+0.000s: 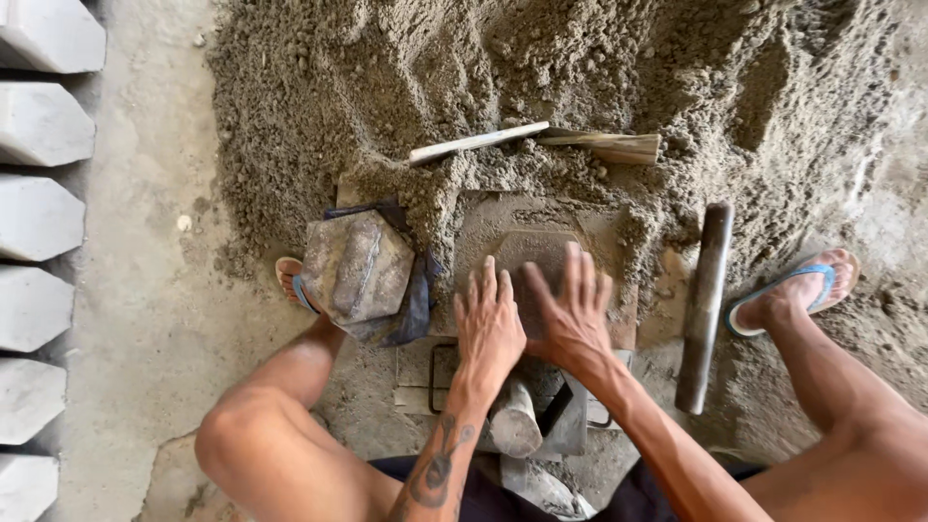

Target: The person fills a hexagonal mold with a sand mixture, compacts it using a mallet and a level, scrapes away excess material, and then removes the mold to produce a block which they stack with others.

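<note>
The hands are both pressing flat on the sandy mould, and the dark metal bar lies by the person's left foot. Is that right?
Not quite. In the head view, both the left hand and the right hand do press flat on the sandy mould, but the dark metal bar lies by the right foot.

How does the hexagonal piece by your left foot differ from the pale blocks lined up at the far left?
The hexagonal piece is dark, stained and tilted on a dark cloth; the pale blocks are light grey, clean and lie flat in a row. It lies alone; they are many. Both have angled, hexagon-like outlines.
</note>
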